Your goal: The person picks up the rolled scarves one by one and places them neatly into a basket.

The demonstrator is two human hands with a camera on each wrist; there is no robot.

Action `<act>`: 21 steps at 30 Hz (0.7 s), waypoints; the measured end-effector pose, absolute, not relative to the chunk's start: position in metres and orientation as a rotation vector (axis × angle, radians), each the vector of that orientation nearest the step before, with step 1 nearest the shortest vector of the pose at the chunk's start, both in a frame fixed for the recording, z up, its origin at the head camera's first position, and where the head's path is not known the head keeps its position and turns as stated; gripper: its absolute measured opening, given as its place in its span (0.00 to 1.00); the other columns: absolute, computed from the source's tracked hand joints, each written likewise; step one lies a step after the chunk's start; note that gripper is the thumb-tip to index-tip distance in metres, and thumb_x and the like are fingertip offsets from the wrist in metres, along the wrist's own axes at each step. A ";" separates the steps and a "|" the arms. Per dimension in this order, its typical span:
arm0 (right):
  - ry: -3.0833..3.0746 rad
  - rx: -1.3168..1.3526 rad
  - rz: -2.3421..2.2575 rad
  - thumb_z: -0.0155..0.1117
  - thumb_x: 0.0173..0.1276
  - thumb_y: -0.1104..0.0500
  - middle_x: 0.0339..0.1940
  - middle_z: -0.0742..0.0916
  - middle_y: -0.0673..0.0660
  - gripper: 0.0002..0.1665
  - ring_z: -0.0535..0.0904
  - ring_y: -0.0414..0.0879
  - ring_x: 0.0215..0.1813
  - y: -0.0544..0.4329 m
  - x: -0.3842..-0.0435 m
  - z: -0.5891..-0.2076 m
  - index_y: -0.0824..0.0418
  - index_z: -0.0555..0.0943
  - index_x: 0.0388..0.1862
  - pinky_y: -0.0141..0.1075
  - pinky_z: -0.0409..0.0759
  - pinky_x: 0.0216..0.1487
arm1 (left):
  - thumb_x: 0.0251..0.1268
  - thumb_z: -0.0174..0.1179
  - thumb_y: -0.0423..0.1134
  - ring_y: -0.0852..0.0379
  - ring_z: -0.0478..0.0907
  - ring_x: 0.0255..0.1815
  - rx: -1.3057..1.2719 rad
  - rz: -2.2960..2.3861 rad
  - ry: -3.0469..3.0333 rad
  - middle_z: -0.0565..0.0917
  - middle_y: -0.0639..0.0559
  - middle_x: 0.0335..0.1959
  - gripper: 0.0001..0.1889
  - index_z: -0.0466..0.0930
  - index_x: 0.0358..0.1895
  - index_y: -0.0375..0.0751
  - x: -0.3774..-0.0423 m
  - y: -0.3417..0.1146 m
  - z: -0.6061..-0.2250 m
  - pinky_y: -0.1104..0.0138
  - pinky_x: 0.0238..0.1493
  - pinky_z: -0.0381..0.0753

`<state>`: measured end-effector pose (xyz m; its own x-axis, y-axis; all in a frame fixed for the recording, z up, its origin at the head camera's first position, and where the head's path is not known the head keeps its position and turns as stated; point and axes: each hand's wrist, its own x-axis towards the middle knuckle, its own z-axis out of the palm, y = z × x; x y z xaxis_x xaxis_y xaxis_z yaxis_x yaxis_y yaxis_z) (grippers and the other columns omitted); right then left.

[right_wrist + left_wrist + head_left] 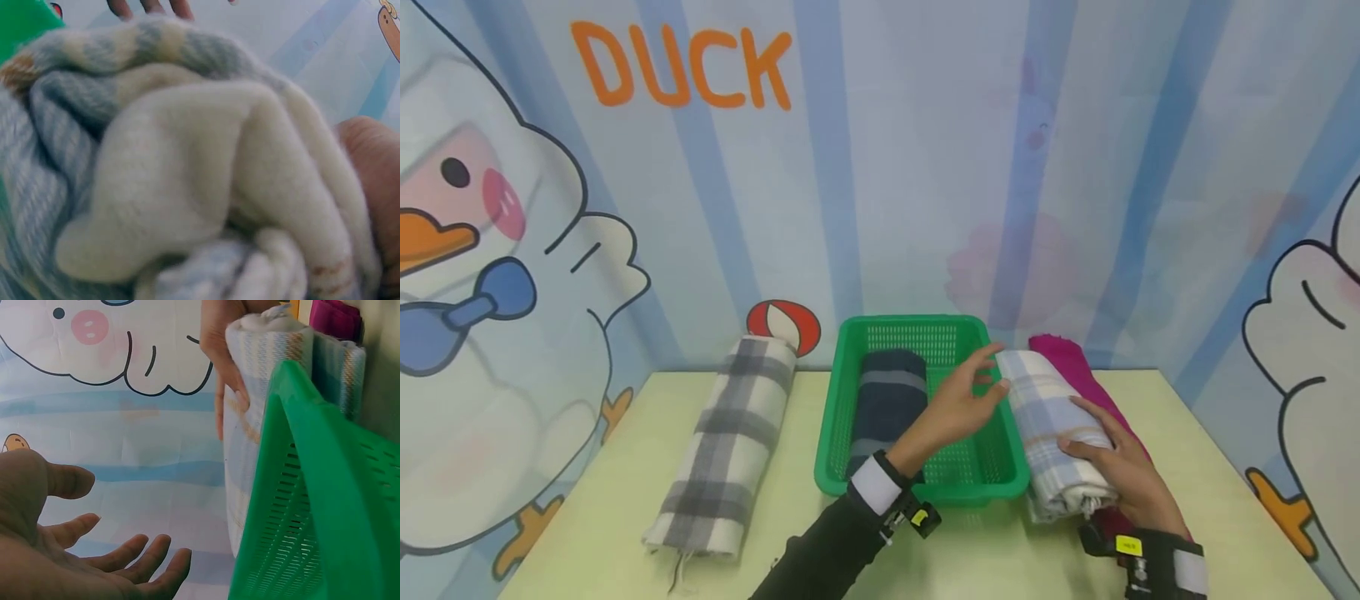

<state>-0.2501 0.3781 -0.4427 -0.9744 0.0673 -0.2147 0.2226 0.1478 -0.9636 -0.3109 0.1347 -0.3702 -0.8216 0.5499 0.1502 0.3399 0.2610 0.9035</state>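
Note:
A rolled blue-and-white plaid scarf point(1052, 417) with a fringed end lies just right of the green basket point(827, 450). My right hand point(1123, 467) grips it from the right, thumb and a finger over its top; the other fingers are hidden behind the roll. Its pale coiled end point(187, 175) fills the right wrist view. My left hand point(958, 404) hovers over the basket's right part, fingers spread and holding nothing, fingertips near the scarf's far end. Inside the basket, on the left, is a dark navy rolled scarf point(891, 400) with grey stripes.
To the basket's left lies a grey-and-white checked rolled scarf point(730, 450) with fringe. A magenta scarf point(1078, 358) sits beyond the plaid one, partly covered by it and my right hand. Behind the pale yellow table point(598, 500) hangs a striped duck-print backdrop point(910, 167).

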 end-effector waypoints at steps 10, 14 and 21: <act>2.297 0.303 -1.974 0.64 0.72 0.49 0.78 0.55 0.69 0.46 0.82 0.47 0.43 0.387 -0.242 -0.433 0.32 0.50 0.80 0.42 0.86 0.42 | 0.79 0.49 0.44 0.42 0.67 0.75 0.855 1.602 2.294 0.64 0.41 0.76 0.29 0.55 0.78 0.60 -0.313 0.143 -0.375 0.57 0.67 0.77; 2.326 0.293 -1.979 0.64 0.71 0.48 0.77 0.56 0.67 0.46 0.82 0.47 0.43 0.387 -0.239 -0.425 0.29 0.50 0.80 0.43 0.86 0.41 | 0.79 0.49 0.45 0.42 0.66 0.75 0.861 1.585 2.290 0.63 0.41 0.77 0.30 0.53 0.79 0.60 -0.313 0.144 -0.376 0.56 0.67 0.76; 2.384 0.259 -1.976 0.64 0.71 0.47 0.76 0.58 0.65 0.46 0.82 0.43 0.44 0.383 -0.235 -0.413 0.26 0.50 0.79 0.43 0.86 0.41 | 0.79 0.49 0.46 0.44 0.66 0.75 0.830 1.546 2.320 0.63 0.43 0.77 0.31 0.52 0.80 0.55 -0.311 0.147 -0.378 0.54 0.66 0.76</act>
<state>-0.2349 0.3834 -0.4128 -0.9855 0.1059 -0.1327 0.1501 0.1774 -0.9726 -0.3106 0.1466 -0.3777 -0.8125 0.5716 0.1149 0.3261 0.2822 0.9022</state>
